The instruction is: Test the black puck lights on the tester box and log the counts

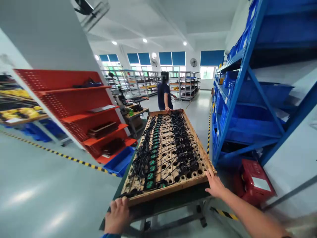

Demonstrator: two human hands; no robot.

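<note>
Left hand (117,215) curled over and right hand (215,185) open against a rectangular tan wooden tray (170,191); its long axis points away from me.

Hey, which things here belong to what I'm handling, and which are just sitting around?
Part of it, apparently:
- wooden tray with holes
- black cables
- green circuit boards
- wheeled cart under the tray

Just around:
- red shelf unit
- open blue bin
- blue storage rack
- red box
- wall fans
</note>
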